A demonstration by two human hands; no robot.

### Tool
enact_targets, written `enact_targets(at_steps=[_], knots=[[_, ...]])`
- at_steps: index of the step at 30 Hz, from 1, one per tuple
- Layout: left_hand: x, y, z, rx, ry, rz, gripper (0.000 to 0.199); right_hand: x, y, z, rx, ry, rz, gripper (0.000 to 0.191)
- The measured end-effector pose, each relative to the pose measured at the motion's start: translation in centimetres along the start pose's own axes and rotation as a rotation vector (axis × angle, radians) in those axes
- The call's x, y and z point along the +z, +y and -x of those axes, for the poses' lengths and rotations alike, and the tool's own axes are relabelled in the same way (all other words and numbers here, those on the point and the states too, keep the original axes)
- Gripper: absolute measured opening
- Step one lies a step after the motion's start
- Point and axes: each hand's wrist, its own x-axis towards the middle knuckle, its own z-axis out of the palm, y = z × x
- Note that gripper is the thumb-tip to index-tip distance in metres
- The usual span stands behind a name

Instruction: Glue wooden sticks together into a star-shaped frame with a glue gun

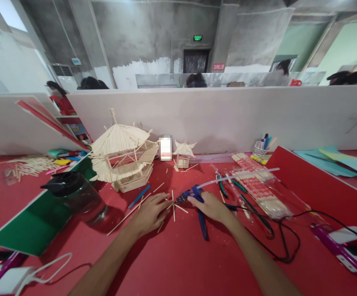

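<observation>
A blue glue gun (193,194) with a long clear glue stick in its back is gripped by my right hand (212,205). Its nozzle points left, at the centre of a star of thin wooden sticks (174,211) on the red table. My left hand (153,211) lies at the star's left side, fingertips close together at its sticks; whether they pinch one is too small to tell. Behind my left hand stands a large stick pavilion (123,152); a small stick pavilion (183,155) is farther back, near the middle.
Left: a dark-lidded bottle (82,201), a green board (33,222) and loose sticks (32,164). Right: bagged sticks (261,189), pliers (221,187), a black cable (286,242) and a purple power strip (338,250). A blue strip (139,196) lies near my left hand. People sit behind the partition (215,119).
</observation>
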Motion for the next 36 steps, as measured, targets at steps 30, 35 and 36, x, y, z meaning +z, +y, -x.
enact_targets(at_steps=[30,35,36], knots=[[-1.4,1.7,-0.7,0.029,-0.166,0.032,0.033,-0.9,-0.1,0.2,-0.024,0.016,-0.081,0.046],[-1.3,1.6,-0.5,0.052,-0.136,0.034,0.033,-1.0,0.0,0.2,-0.004,0.010,-0.090,0.047],[-1.3,1.6,-0.4,0.060,-0.128,0.030,0.033,-1.1,0.0,0.2,-0.010,-0.004,-0.106,0.048]])
